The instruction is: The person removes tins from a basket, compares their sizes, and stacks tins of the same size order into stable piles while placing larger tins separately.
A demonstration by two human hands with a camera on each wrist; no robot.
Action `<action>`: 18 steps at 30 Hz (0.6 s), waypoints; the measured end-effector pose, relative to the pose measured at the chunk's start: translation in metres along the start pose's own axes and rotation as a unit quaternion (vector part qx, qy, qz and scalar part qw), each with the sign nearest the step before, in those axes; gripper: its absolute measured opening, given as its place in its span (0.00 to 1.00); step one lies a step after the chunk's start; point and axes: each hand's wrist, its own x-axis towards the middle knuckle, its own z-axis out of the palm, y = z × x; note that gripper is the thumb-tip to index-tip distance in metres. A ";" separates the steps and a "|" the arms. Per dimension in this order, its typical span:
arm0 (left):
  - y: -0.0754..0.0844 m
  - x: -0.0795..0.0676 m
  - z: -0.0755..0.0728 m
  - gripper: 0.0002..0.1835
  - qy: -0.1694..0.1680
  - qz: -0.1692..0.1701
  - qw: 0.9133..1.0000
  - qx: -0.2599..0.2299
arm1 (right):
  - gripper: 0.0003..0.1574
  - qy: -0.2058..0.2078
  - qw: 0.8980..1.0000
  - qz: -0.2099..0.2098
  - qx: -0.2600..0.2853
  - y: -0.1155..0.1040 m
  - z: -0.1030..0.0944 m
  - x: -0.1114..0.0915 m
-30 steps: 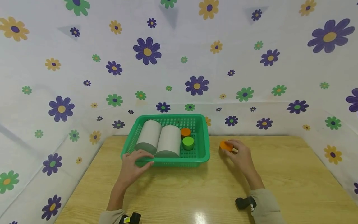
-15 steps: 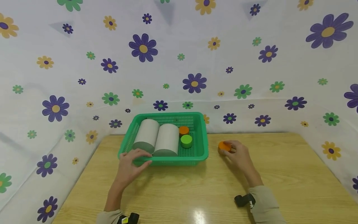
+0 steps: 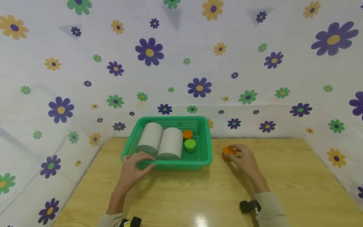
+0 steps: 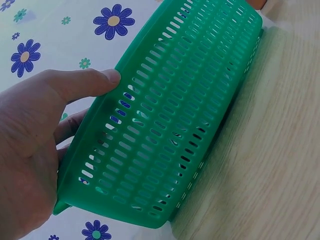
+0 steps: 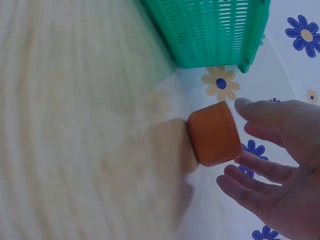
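Observation:
My left hand (image 3: 133, 168) holds the front rim of a green plastic basket (image 3: 175, 162). In the left wrist view the thumb lies on the outer side of the rim and the fingers go behind it. A small round orange container (image 3: 227, 156) stands on the table right of the basket. Around it is my right hand (image 3: 245, 159), its thumb and fingers spread. From the right wrist, a gap shows between the thumb and the orange container (image 5: 214, 134), while one fingertip is at its edge; whether it touches cannot be told.
Inside the basket lie two large white cylinders (image 3: 170, 143) side by side. To their right are another orange round container (image 3: 187, 135) and a light green one (image 3: 190, 145). A flower-print cloth (image 3: 175, 72) hangs behind the wooden table (image 3: 181, 192).
The orange container by my right hand now sits slightly nearer me, with more of its side showing. My right fingers have loosened around it. My left hand stays on the basket rim.

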 end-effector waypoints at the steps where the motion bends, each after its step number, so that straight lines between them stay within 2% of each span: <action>1: 0.000 0.001 0.000 0.11 0.000 0.002 1.000 -0.002 | 0.25 0.002 1.000 -0.004 0.001 -0.001 -0.001 0.000; 5: 0.000 0.004 0.001 0.12 0.001 0.009 1.000 -0.003 | 0.27 0.004 1.000 0.001 0.022 -0.002 -0.006 0.000; 10: 0.000 0.002 0.000 0.11 0.003 0.006 1.000 -0.002 | 0.28 0.006 1.000 0.008 0.022 -0.007 -0.011 -0.001; 18: 0.000 -0.001 -0.002 0.12 0.000 0.000 1.000 0.004 | 0.23 0.031 0.997 -0.046 0.057 -0.029 -0.019 -0.002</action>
